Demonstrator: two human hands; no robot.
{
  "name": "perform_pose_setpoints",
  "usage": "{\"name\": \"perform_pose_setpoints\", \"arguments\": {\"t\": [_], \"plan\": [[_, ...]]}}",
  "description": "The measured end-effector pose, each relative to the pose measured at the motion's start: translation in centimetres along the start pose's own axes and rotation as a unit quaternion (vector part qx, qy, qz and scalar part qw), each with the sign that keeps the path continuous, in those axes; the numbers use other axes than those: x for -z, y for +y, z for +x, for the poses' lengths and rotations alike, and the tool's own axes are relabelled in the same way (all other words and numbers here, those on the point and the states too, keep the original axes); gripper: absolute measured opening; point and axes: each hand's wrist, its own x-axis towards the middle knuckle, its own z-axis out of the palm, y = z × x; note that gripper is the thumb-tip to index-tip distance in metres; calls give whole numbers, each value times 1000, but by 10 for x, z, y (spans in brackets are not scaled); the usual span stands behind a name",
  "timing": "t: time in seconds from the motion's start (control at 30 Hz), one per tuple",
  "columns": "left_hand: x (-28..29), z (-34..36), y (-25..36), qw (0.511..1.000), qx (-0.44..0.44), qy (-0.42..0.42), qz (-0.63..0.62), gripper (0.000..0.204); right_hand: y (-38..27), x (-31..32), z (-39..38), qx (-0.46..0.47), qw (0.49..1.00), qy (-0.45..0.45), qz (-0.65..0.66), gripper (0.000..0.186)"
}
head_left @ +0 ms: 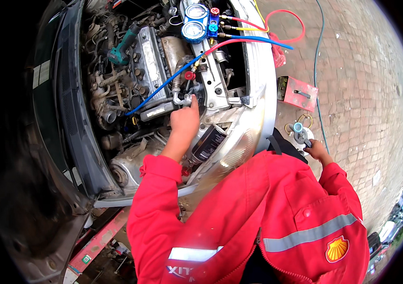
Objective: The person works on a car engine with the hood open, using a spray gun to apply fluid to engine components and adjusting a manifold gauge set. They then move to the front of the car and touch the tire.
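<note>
I stand at an open engine bay in red coveralls. My left hand [185, 119] reaches into the bay, its index finger stretched up against a metal pipe fitting [182, 98] just below a small red cap [190, 75]; the other fingers are curled at the fitting. A blue hose [163, 85] runs from there to a manifold gauge set [196, 21] with two dials on the car's front panel. My right hand [316, 150] reaches out low on the right and grips the valve [300, 131] of a small cylinder standing on the paving.
Red hose [284, 21] and yellow hose [251, 28] loop from the gauges over the bumper [258, 94] onto the brick paving [367, 94]. A red box [298, 92] sits on the ground. A teal power tool [123, 47] lies on the engine. The raised bonnet [45, 94] borders the left.
</note>
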Motion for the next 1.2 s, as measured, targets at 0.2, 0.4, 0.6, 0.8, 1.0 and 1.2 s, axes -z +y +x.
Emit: {"name": "perform_pose_setpoints", "arguments": {"t": [0.2,0.4,0.6,0.8,1.0,1.2], "plan": [[2,-5,-7,995,-43,-66,53,71,22,-10,1,19,999,19,41,37],[7,-23,-36,992,-77,-41,90,61,41,-15,7,15,998,21,51,36],[-10,-23,-47,875,96,-76,-469,40,46,-8,12,8,999,26,36,36],[-25,-13,-35,143,165,-115,-969,53,47,-7,12,11,998,42,43,37],[-49,-11,-49,1,162,51,-986,61,40,-2,11,4,998,31,57,39],[-50,-6,-28,-28,197,-17,-980,73,40,1,12,6,998,30,53,37]]}}
